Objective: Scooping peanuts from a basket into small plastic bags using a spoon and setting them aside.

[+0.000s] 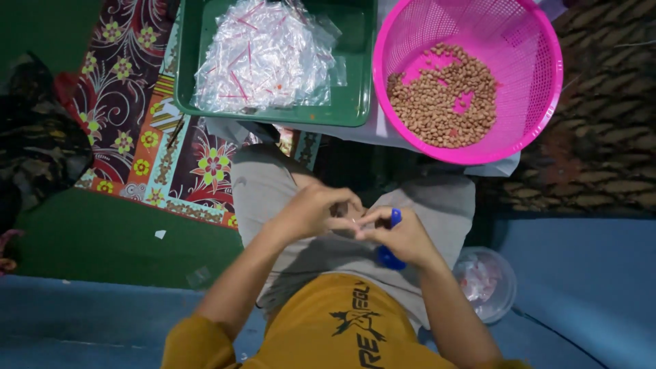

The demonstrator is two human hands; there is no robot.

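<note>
Head view: small blue plastic cylinder tool gripped in right hand, long axis upright, tip up; left hand pinching, touching right fingertips, content unclear.

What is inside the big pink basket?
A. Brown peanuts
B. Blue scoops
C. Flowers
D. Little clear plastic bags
A: the pink basket holds a heap of brown peanuts, while the clear plastic bags lie in the green tray beside it.
</note>
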